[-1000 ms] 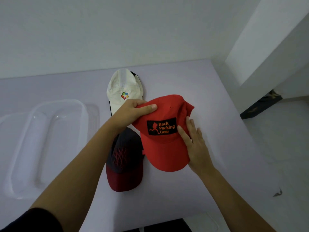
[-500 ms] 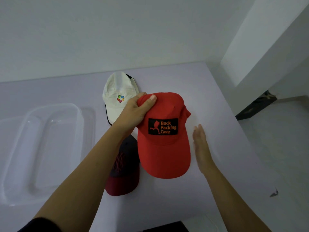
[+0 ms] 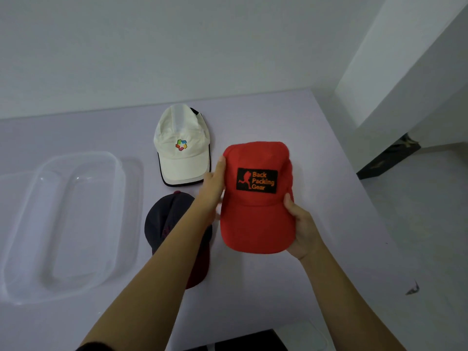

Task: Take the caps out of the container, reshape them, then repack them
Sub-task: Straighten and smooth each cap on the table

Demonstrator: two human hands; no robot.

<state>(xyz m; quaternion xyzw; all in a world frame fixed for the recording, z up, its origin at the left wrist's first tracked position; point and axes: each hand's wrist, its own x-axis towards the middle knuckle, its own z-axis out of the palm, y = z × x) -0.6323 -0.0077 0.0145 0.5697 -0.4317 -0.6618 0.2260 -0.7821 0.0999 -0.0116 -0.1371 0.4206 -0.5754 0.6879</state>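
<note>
A red cap (image 3: 255, 219) with a black "Back Packing Gear" patch is held above the table between both hands, brim toward me. My left hand (image 3: 214, 191) grips its left side, thumb up along the crown. My right hand (image 3: 301, 224) grips its right edge where crown meets brim, thumb on top. A white cap (image 3: 181, 148) with a coloured logo lies flat farther back. A dark navy cap (image 3: 164, 221) with a maroon brim lies under my left forearm, partly hidden. The clear plastic container (image 3: 119, 168) sits at the left with nothing in it.
The pale table (image 3: 329, 198) ends at its right edge near a white wall corner, with floor beyond. A wall runs along the back edge. A dark object and a white shape sit at the near edge below my arms.
My right hand, which lay flat on the table beside the cap, has taken hold of the cap's right side. The red cap has straightened and moved slightly right.
</note>
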